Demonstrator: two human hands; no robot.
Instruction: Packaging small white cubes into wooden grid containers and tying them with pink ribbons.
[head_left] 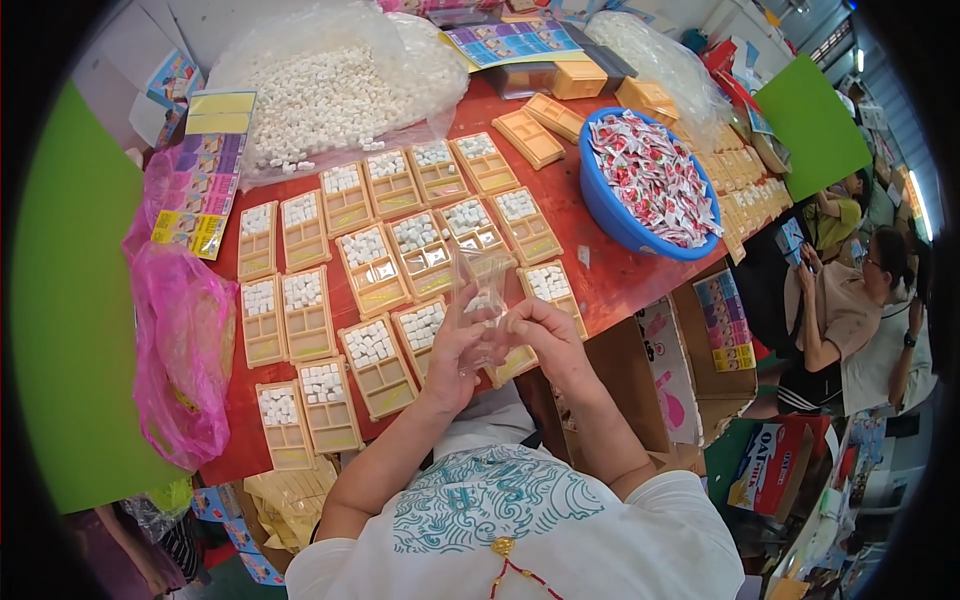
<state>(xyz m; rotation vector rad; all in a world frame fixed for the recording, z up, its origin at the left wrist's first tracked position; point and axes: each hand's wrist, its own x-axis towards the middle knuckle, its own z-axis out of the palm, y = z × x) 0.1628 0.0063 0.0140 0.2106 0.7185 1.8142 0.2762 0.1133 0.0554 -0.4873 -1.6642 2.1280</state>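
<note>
Above the red table's near edge, my left hand (pixel 460 345) is closed on a clear plastic piece (pixel 482 270), thin and shiny; its exact kind is hard to make out. From the other side my right hand (pixel 545 332) pinches the same plastic with bent fingers. Below and around my hands lie several tan compartment trays (pixel 372 268). White marshmallow-like pieces (pixel 365 247) fill the upper part of each tray, and thin yellow-green strips (pixel 380 297) lie in the lower compartments of many. My hands partly hide the nearest trays.
A large clear bag of loose white pieces (pixel 320 100) lies open at the back left. To the right stands a blue basin (pixel 597 195) of small red-and-white sachets. A pink plastic bag (pixel 180 350) hangs at the left edge. Cardboard boxes (pixel 625 375) and a person (pixel 850 320) are farther right.
</note>
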